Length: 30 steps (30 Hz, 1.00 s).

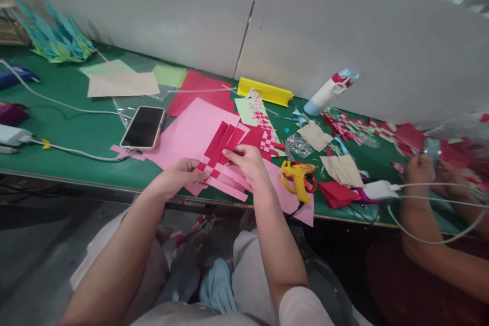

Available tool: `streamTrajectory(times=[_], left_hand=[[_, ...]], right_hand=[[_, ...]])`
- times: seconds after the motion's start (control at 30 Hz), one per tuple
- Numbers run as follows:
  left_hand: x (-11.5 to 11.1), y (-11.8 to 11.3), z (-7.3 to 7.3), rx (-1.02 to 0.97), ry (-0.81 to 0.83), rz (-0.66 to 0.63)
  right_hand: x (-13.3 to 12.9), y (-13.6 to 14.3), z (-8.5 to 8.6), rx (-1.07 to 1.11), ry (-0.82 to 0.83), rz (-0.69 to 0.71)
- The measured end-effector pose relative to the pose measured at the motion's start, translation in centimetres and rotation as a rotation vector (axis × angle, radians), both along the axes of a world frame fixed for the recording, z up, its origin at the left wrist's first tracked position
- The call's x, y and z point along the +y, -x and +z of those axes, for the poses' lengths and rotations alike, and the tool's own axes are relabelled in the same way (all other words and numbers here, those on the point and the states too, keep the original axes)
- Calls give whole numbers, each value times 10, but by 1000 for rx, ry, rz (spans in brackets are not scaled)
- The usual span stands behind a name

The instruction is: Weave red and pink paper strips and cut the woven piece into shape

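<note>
Between my two hands is a piece of woven paper strips, red and pink, with a checkered patch at its lower left and loose strip ends at the top and right. My left hand pinches its lower left edge. On its right side, my right hand grips a strip between thumb and fingers. Large pink paper sheets lie underneath on the green table, with red paper behind them. A finished-looking checkered woven strip rests just beyond my right hand.
A phone lies left of the sheets. To the right are a yellow glue gun, a red folded paper and a white bottle. A yellow holder stands by the grey partition. At far right, another person's hands hold a phone.
</note>
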<state>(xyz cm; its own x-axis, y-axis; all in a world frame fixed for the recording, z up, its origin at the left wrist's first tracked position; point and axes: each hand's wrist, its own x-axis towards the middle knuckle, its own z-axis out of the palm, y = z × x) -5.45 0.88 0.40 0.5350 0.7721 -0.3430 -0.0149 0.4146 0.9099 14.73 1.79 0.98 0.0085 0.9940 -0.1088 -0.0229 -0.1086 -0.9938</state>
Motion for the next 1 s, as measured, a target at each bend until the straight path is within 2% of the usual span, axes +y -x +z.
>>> streamTrajectory(times=[0.07, 0.27, 0.4, 0.5, 0.6, 0.67, 0.7, 0.8, 0.9, 1.0], left_hand=[[0, 0, 1, -9, -4, 11], [0, 2, -1, -10, -42, 40], [1, 2, -2, 59, -162, 56], [0, -1, -1, 45, -289, 119], [2, -4, -1, -104, -365, 327], [5, -4, -3, -193, -346, 474], [6, -3, -4, -219, -305, 504], [9, -1, -7, -228, -119, 406], [5, 0, -2, -267, -26, 267], [-2, -2, 6, -319, 0, 298]], right_hand=[[-2, -2, 3, -27, -12, 46], [-13, -6, 15, -339, -61, 210], [-18, -2, 18, -411, -107, 197], [-20, 0, 20, -399, -205, 144], [-24, 0, 24, -456, -402, 29], [-27, 0, 28, -566, -610, -58], [-29, 1, 29, -625, -721, -101], [-32, 3, 28, -797, -972, -197], [-34, 7, 22, -924, -1092, -179], [-33, 12, 15, -1007, -1176, -108]])
